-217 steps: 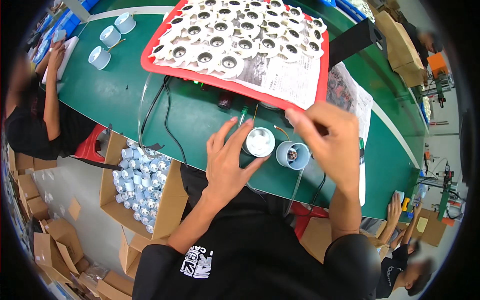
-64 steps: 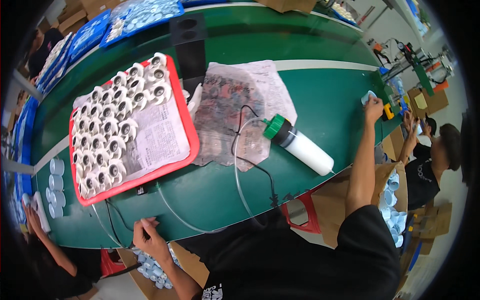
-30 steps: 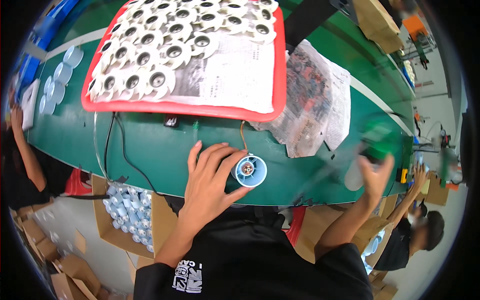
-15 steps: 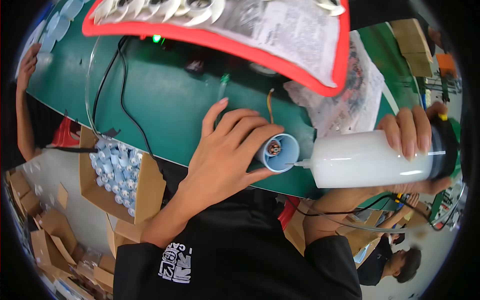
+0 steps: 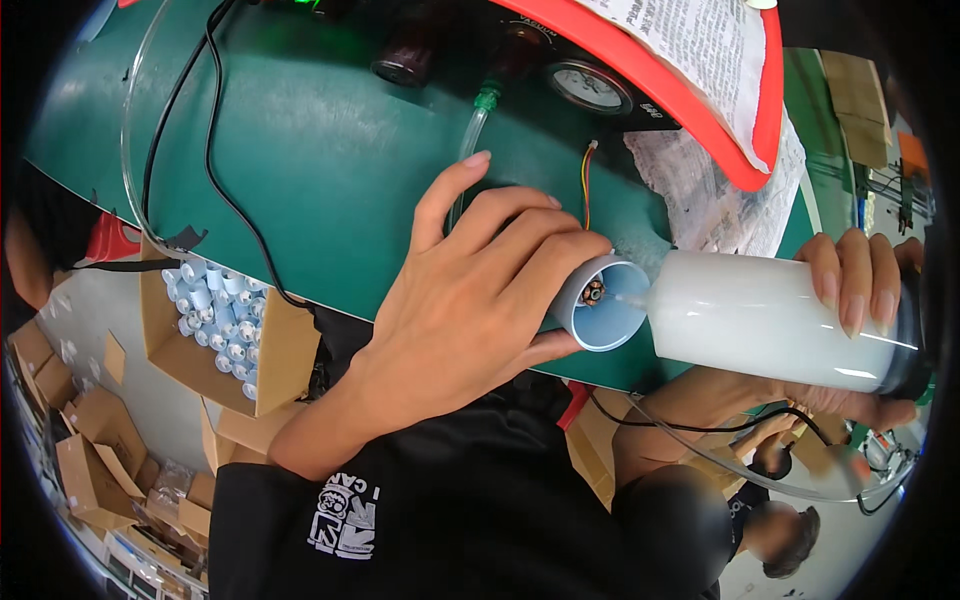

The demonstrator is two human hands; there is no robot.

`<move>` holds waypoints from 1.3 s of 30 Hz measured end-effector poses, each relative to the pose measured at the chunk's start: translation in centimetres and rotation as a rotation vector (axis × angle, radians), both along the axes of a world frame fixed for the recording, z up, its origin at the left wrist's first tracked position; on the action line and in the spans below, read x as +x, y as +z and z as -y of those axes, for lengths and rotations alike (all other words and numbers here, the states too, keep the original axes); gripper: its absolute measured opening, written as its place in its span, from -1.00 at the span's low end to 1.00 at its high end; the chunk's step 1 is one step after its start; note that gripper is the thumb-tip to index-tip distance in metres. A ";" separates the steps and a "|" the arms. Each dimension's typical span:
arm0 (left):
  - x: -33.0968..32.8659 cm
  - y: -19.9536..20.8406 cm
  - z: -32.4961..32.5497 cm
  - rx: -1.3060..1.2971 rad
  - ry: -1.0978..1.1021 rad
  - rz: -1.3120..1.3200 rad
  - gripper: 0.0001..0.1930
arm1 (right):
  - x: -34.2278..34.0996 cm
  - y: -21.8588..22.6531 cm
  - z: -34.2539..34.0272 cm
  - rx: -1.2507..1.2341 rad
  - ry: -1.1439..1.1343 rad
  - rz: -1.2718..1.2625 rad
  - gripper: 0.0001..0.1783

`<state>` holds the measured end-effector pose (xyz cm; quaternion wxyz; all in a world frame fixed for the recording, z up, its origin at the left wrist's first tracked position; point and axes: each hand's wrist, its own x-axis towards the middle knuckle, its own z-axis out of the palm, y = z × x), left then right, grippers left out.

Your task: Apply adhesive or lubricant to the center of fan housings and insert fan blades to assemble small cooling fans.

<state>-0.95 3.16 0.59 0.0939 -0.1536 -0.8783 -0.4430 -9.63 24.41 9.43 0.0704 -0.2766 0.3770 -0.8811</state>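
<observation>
My left hand (image 5: 470,290) grips a light blue plastic cup-shaped housing (image 5: 622,328) between thumb and fingers, its open end tilted toward the right. Inside it shows a small round copper-wound motor core (image 5: 593,291). A thin multicoloured wire (image 5: 586,190) with a small white connector sticks up behind the housing. My right hand (image 5: 850,285) is wrapped around a large dispensing syringe (image 5: 760,320) filled with white material and lying nearly level. Its thin nozzle (image 5: 630,299) reaches into the housing's mouth, close to the core; whether the tip touches is too small to tell.
Left of me, a cardboard box (image 5: 285,365) holds many blue housings. At the back of the green table (image 5: 310,150) are a device with a round gauge (image 5: 590,88), a clear tube (image 5: 474,130), a black cable (image 5: 215,130) and a red-rimmed tray (image 5: 745,160). Another person (image 5: 780,530) is at lower right.
The view has shifted, so the gauge device shows more and the red-rimmed tray less. The syringe nozzle has gone from the housing's rim deeper into its mouth. Both hands keep their holds.
</observation>
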 end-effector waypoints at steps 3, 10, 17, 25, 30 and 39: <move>0.0 0.1 0.0 0.003 0.002 0.001 -0.42 | -0.1 0.0 0.1 0.026 0.000 -0.017 0.06; 0.0 0.1 0.1 -0.014 0.008 0.001 -0.42 | 0.4 0.4 -0.2 0.100 0.038 -0.017 -0.14; 0.0 -0.1 0.1 0.009 0.015 0.010 -0.41 | 0.4 0.5 -0.3 0.154 0.032 0.013 -0.20; -0.1 0.1 0.0 0.003 0.015 0.004 -0.42 | 0.0 0.6 -0.6 0.139 0.046 -0.034 -0.22; -0.1 0.2 -0.1 0.005 0.009 0.027 -0.42 | 0.0 1.1 -1.0 0.117 0.048 -0.030 -0.26; 0.6 -0.4 0.1 -0.036 0.004 -0.163 -0.60 | 3.6 4.9 -11.6 -0.224 -0.242 0.067 -0.09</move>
